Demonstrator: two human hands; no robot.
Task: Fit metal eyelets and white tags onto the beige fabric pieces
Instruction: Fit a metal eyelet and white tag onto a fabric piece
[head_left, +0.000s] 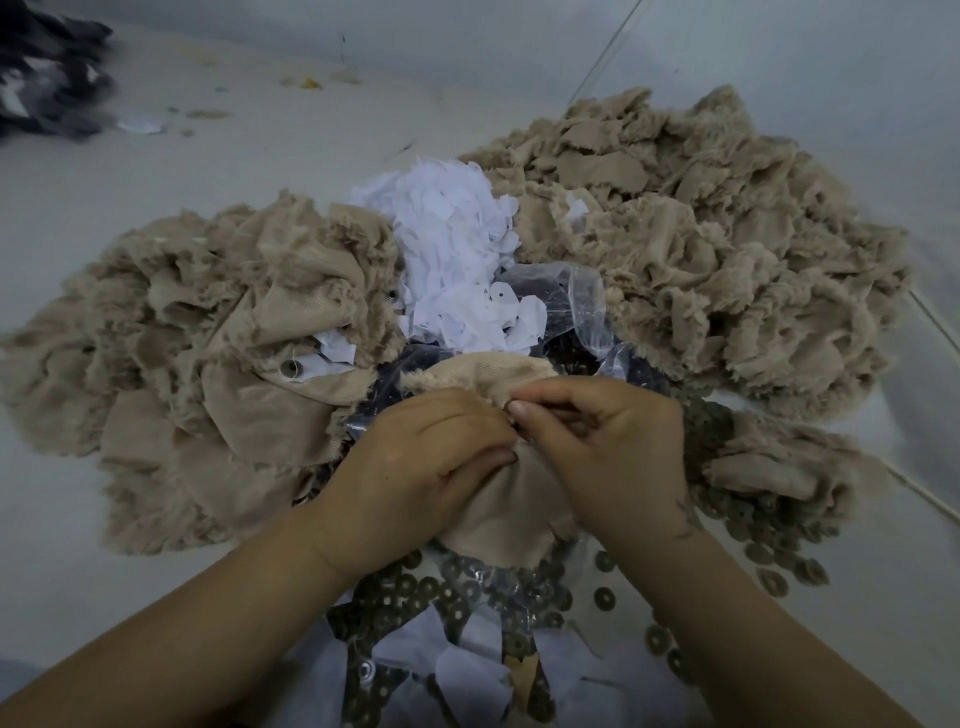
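At the centre of the frame, the left hand (415, 457) and the right hand (608, 441) are meeting over one beige fabric piece (498, 499), bunching it between them. The left fingers are curling around the cloth, gripping it. The right thumb and forefinger are pinching together at the top of the bunch, on the cloth's gathered edge; whether an eyelet is sitting between those fingertips cannot be told, since the fingers are hiding the spot.

Loose metal eyelets (447, 592) are lying scattered below the hands and along the lower right, partly on clear plastic bags (587, 306). The white tags (457, 249) are heaped at upper centre, between a beige pile at left (208, 332), where one piece is already showing an eyelet with a tag (291, 368), and a larger beige pile at right (701, 249).

The likely trouble here is the frayed, soft cloth slipping in the pinch, so that an eyelet goes in off its hole or catches a double fold. A small ring dropped now would be vanishing among the scattered ones, and a tag could simply be forgotten.
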